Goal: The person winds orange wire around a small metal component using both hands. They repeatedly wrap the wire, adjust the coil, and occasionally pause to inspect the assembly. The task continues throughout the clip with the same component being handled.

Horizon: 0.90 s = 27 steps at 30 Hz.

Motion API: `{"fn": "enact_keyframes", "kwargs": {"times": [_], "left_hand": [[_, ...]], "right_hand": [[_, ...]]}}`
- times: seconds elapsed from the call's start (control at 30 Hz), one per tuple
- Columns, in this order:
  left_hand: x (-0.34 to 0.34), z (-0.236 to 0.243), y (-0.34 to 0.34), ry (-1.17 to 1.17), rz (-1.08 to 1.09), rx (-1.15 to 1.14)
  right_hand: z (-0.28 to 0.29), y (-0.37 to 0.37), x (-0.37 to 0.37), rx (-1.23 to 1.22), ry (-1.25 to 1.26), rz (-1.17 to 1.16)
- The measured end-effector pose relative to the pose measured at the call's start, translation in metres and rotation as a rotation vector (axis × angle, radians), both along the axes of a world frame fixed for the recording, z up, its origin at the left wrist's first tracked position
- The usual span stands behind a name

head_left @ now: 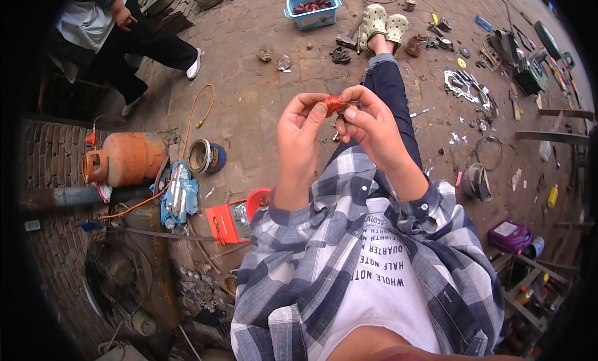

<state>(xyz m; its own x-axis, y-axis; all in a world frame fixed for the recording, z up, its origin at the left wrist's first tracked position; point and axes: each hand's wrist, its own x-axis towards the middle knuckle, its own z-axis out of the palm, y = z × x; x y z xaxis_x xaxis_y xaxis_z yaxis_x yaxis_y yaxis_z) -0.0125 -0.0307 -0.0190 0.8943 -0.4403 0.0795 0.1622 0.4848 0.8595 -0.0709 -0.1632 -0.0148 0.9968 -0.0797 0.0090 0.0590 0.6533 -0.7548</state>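
Observation:
In front of my chest, my left hand [301, 129] pinches a small bundle of reddish-orange, copper-coloured wire [334, 104] between thumb and fingers. My right hand [372, 123] closes on its other end, where a thin dark strand sticks out by the thumb. The two hands nearly meet, and their fingers partly hide the bundle. Something small and shiny shows just below the right fingers, too small to name. Beneath the hands are my outstretched legs in dark jeans [389, 90].
A blue tub [311, 21] of reddish-brown pieces sits beyond, near a hammer [347, 42]. At left lie an orange gas cylinder [134, 158], a blue can [215, 156] and a red box [225, 224]. Another person [115, 34] stands far left. Metal parts [467, 87] litter the right.

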Motion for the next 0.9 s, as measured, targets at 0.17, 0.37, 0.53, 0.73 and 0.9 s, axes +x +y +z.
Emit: {"fn": "enact_keyframes", "kwargs": {"times": [0.17, 0.37, 0.53, 0.73, 0.9], "left_hand": [[0.000, 0.018, 0.004, -0.598, 0.087, 0.477], [-0.003, 0.012, 0.005, -0.394, 0.045, 0.320], [-0.005, 0.009, 0.003, -0.139, 0.002, 0.112], [-0.002, 0.005, 0.002, -0.072, -0.039, 0.024], [-0.003, 0.006, 0.002, -0.070, -0.045, 0.076]], "right_hand": [[0.003, -0.009, 0.004, -0.074, 0.041, -0.012], [0.005, -0.013, 0.006, -0.074, 0.024, 0.057], [0.005, -0.010, 0.004, 0.040, -0.022, 0.068], [0.002, -0.012, 0.004, 0.089, -0.015, 0.071], [0.002, -0.016, 0.003, 0.150, -0.034, 0.090]]}}
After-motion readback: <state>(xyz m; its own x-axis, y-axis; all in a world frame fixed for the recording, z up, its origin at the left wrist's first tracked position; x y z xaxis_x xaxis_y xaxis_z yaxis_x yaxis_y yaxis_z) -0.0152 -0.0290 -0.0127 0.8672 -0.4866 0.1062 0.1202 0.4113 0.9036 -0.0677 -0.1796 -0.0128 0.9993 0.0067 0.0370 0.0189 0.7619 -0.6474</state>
